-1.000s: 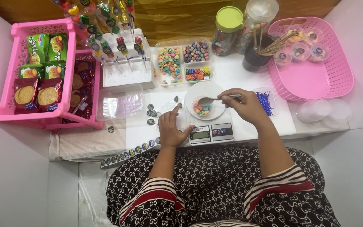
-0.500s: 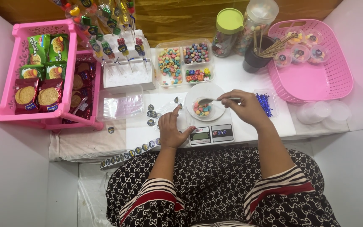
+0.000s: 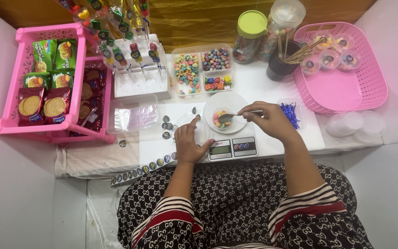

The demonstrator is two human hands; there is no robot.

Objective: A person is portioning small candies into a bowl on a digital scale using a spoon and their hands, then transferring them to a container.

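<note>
The right hand (image 3: 272,121) is pinching a spoon (image 3: 236,115) over the small cup (image 3: 222,118) on the kitchen scale (image 3: 231,148), already partly filled with candies; the left hand (image 3: 190,144) is resting open beside the scale.

To your left stands a pink rack (image 3: 12,83) stocked with green and red snack packets (image 3: 42,106), and beside it a white block (image 3: 139,83) holds wrapped lollipops (image 3: 116,50) upright. Ahead of you sits a clear divided tray of coloured candies (image 3: 203,69), then a green-lidded jar (image 3: 249,30) and a dark cup of wooden sticks (image 3: 282,64). To your right a pink basket (image 3: 346,87) holds small filled cups.
</note>
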